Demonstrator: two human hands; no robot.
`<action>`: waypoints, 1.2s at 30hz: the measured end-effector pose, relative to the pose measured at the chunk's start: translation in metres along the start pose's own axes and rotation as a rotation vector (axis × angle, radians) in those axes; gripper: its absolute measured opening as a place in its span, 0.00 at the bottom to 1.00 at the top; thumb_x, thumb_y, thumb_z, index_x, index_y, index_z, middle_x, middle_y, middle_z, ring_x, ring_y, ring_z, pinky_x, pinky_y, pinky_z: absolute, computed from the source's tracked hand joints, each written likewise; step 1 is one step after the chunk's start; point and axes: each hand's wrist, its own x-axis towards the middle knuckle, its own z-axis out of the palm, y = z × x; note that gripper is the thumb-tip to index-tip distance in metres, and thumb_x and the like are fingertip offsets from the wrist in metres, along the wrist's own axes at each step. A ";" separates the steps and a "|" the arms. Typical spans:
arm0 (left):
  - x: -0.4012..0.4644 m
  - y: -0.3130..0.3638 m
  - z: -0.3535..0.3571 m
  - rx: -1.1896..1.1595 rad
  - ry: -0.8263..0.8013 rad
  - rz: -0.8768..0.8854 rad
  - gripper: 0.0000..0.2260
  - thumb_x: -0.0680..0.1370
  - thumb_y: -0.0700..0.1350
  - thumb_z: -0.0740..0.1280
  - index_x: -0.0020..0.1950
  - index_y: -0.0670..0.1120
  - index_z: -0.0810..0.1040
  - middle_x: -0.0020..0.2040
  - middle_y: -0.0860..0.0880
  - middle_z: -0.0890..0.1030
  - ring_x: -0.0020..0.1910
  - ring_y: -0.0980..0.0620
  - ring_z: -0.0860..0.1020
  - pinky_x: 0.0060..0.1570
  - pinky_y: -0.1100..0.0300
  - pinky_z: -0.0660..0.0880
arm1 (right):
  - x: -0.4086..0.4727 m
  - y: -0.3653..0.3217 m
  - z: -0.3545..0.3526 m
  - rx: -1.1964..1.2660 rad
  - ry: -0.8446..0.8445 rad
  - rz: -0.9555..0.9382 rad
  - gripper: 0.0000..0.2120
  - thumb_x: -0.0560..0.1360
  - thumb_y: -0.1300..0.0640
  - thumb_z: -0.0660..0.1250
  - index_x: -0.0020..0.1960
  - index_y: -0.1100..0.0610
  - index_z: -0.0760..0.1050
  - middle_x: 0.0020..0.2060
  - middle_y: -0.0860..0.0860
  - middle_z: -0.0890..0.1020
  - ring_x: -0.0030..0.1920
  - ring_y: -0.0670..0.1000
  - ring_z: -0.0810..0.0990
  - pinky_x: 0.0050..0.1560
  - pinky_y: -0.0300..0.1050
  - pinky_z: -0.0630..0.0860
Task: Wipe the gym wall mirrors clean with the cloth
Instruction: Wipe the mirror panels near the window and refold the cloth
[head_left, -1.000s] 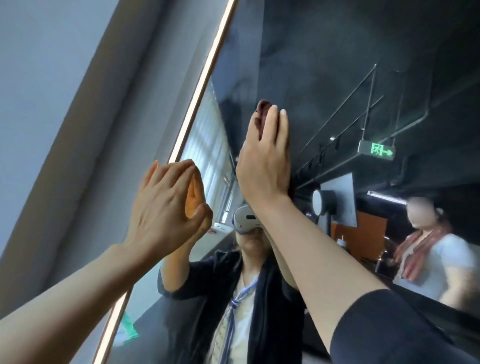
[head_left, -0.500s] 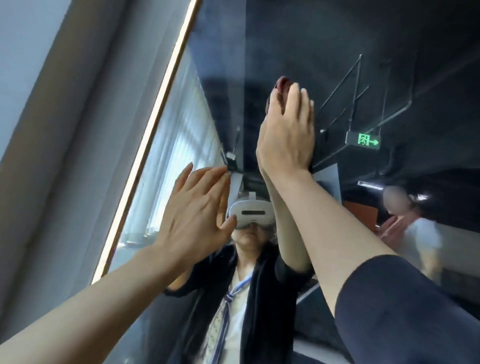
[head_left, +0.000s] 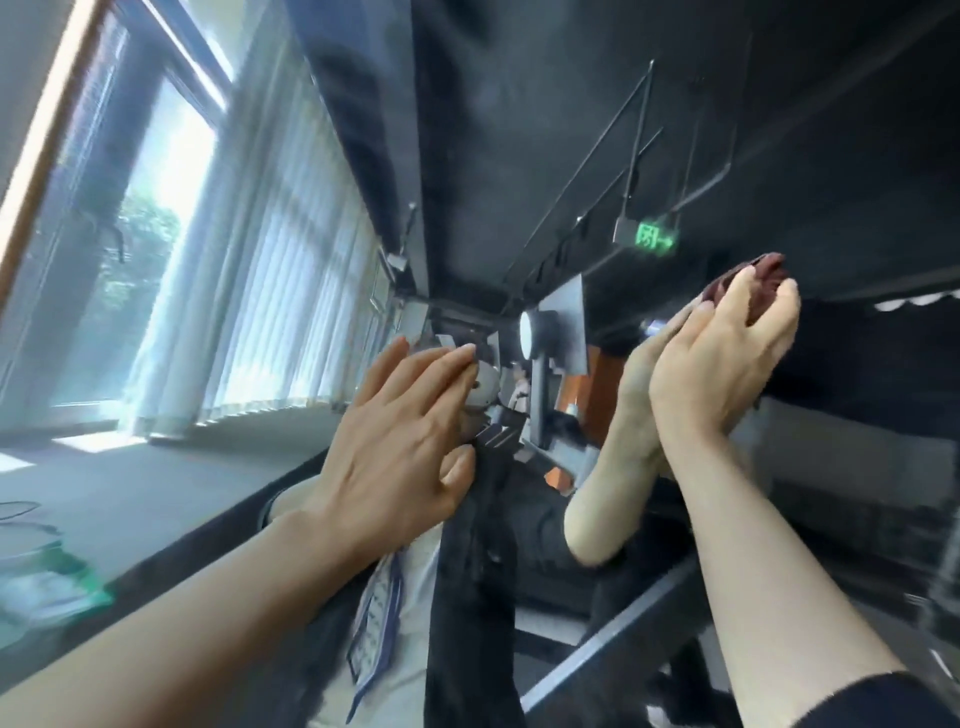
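The wall mirror (head_left: 519, 130) fills nearly the whole view and reflects a dark ceiling. My right hand (head_left: 722, 358) is raised at the right, its fingers bent round a dark red cloth (head_left: 766, 278) and holding it against the glass. Only the cloth's top edge shows past the fingertips. My left hand (head_left: 405, 441) lies flat on the mirror near the middle, fingers straight and together, holding nothing. Both hands' reflections meet them at the glass.
The mirror's lit frame edge (head_left: 47, 130) runs up the far left. Reflected in the glass are curtained windows (head_left: 270, 312), a green exit sign (head_left: 652, 240), gym equipment and my own body. A blurred green item (head_left: 47, 587) shows at the lower left.
My right hand has swept the cloth to the right and lower on the glass, and its fingers have bent over it. My left hand slid right along the mirror, away from the frame edge.
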 end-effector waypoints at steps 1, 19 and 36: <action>-0.004 -0.005 -0.003 0.008 0.000 -0.011 0.28 0.71 0.49 0.71 0.69 0.38 0.76 0.70 0.44 0.76 0.69 0.45 0.73 0.75 0.44 0.60 | -0.005 -0.013 0.003 0.024 0.007 0.005 0.23 0.83 0.56 0.53 0.77 0.61 0.65 0.77 0.64 0.60 0.77 0.65 0.60 0.74 0.62 0.63; -0.093 -0.082 -0.043 0.118 -0.094 -0.255 0.34 0.70 0.60 0.60 0.68 0.38 0.76 0.67 0.42 0.77 0.65 0.41 0.74 0.72 0.44 0.60 | -0.158 -0.180 0.027 0.271 -0.368 -0.777 0.25 0.78 0.60 0.51 0.73 0.62 0.71 0.73 0.64 0.69 0.76 0.64 0.64 0.79 0.58 0.53; -0.143 0.039 0.010 -0.070 -0.133 -0.183 0.34 0.70 0.44 0.78 0.73 0.38 0.71 0.74 0.42 0.71 0.73 0.44 0.68 0.73 0.38 0.61 | -0.227 0.057 -0.051 0.224 -0.400 -0.947 0.20 0.81 0.67 0.61 0.72 0.59 0.73 0.74 0.62 0.67 0.76 0.62 0.65 0.76 0.60 0.63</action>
